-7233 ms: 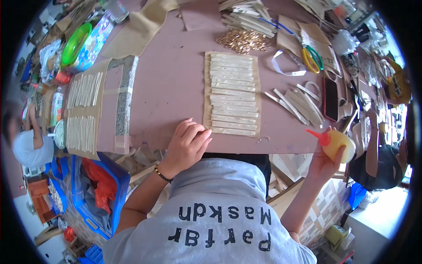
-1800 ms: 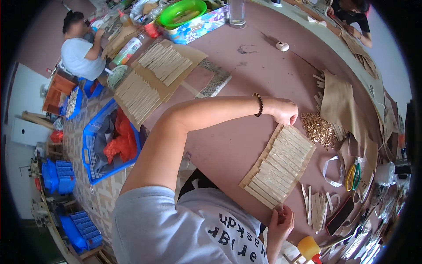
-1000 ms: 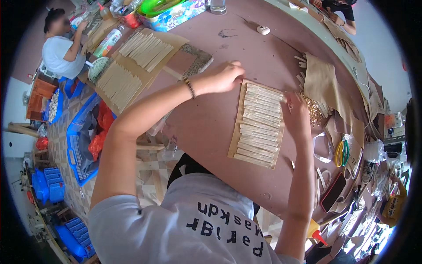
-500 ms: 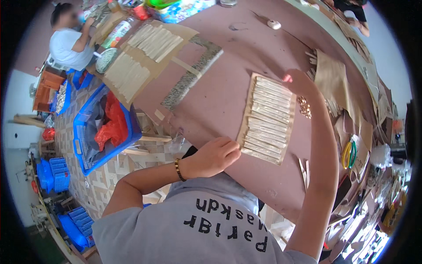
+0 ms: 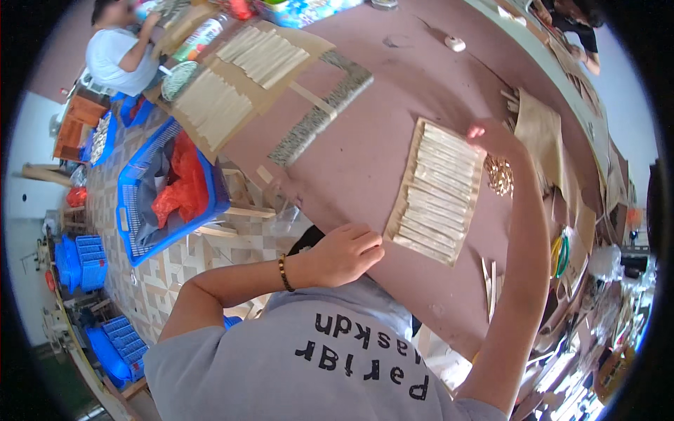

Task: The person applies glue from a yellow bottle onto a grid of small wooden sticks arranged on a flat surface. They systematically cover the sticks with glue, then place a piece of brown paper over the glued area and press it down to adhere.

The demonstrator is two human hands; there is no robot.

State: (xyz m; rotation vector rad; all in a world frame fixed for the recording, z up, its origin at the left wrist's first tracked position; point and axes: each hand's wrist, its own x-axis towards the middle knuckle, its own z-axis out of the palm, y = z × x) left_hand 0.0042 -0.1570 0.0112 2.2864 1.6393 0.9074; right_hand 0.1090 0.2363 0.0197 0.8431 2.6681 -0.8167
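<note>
A brown card point(image 5: 402, 200) lies on the table, with a column of narrow pale strips point(image 5: 439, 186) side by side across it. My left hand point(image 5: 344, 256) is by the card's near left corner, its fingers curled together. Anything inside them is hidden. At the far right corner of the card is my right hand point(image 5: 497, 137), bent with its fingertips drawn together; I cannot make out what they hold. Beside that hand and forearm is a small pile of shiny gold-coloured pieces point(image 5: 500, 175).
Two thin strips point(image 5: 489, 288) lie right of the card. A patterned grey slab point(image 5: 323, 116) and brown sheets with pale strips point(image 5: 263, 56) are at the far left. A blue basket point(image 5: 126, 210) stands on the floor; brown material point(image 5: 540, 133) lies right. A co-worker point(image 5: 123, 52) sits far left.
The view has shifted slightly, so the table things appear farther right. My right forearm has moved clear of the gold-coloured pile, which shows more fully. My left hand has stayed near the card's corner.
</note>
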